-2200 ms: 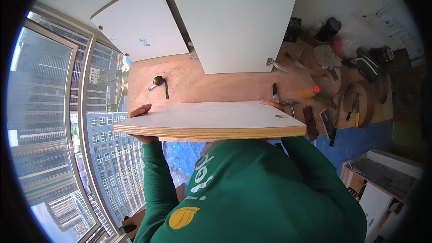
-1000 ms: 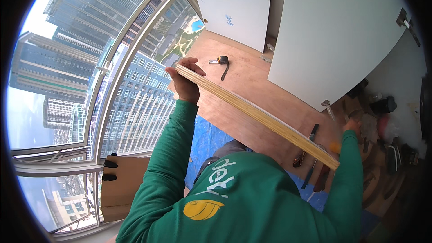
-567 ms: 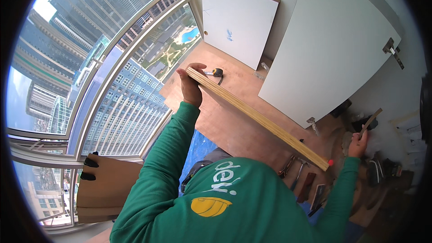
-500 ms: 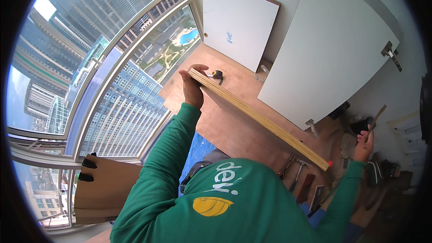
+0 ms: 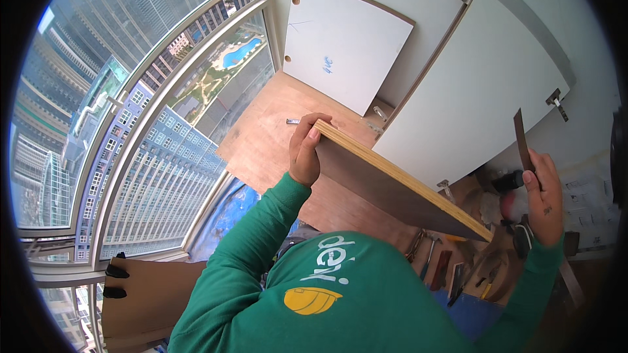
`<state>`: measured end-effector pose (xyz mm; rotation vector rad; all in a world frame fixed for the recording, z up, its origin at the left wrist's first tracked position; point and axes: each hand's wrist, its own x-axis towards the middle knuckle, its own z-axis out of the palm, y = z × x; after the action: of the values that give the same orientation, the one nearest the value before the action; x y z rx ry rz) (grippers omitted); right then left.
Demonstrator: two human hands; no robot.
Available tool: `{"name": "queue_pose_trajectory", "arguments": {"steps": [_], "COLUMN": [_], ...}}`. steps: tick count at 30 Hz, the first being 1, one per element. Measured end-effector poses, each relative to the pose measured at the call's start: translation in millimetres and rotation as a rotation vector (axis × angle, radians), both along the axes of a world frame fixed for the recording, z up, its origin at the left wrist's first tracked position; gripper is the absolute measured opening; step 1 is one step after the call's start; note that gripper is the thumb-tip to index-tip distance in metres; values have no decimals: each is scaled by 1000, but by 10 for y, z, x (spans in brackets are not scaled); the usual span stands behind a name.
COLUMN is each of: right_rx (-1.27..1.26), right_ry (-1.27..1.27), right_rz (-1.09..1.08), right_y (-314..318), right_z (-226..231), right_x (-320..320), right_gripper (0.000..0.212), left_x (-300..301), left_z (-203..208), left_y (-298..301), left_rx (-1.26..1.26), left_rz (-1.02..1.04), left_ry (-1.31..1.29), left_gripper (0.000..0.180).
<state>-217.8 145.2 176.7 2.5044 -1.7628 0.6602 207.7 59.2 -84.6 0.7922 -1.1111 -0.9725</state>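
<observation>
My left hand (image 5: 305, 150) is closed around the far left corner of a thick plywood board (image 5: 405, 180), thumb on one face and fingers over the edge. The board is tilted on its edge across my front, its pale layered edge facing up and its dark face toward me. At the right, my right hand (image 5: 544, 199) grips a thin, flat brown strip (image 5: 522, 140) by its lower end; the strip points upward, apart from the board. Whether it is a file or a piece of edging I cannot tell.
A brown work surface (image 5: 261, 140) lies under the board, with a partly hidden tape measure (image 5: 292, 121). Behind lean a white panel (image 5: 347, 46) and a white door (image 5: 484, 85) with metal hinges. A hammer (image 5: 430, 256) and other tools lie lower right; windows stand left, above a cardboard sheet (image 5: 150, 301).
The board and my left hand have shifted right and nearer, and more of the board's dark face shows. My right hand has risen, turning the strip more upright. The view has shifted too.
</observation>
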Motion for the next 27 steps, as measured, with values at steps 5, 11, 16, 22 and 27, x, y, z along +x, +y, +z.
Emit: {"name": "queue_pose_trajectory", "arguments": {"steps": [5, 11, 16, 22, 27], "right_rx": [216, 352, 324, 350, 371], "right_ry": [-75, -75, 2, 47, 45], "right_rz": [110, 170, 171, 116, 111], "right_y": [-281, -538, -700, -794, -817], "right_z": [23, -121, -254, -319, -344], "right_x": [1139, 1948, 2238, 2381, 2409], "right_gripper": [48, 43, 42, 39, 37], "left_x": [221, 290, 289, 312, 341], "left_z": [85, 167, 172, 175, 190], "left_y": [-55, -155, -196, -232, -243], "left_rx": [-16, -48, -1, 16, 13], "left_rz": [-170, -294, -362, -421, -436], "left_ry": [-174, -65, 53, 78, 80], "left_gripper": [48, 44, 46, 47, 49]}}
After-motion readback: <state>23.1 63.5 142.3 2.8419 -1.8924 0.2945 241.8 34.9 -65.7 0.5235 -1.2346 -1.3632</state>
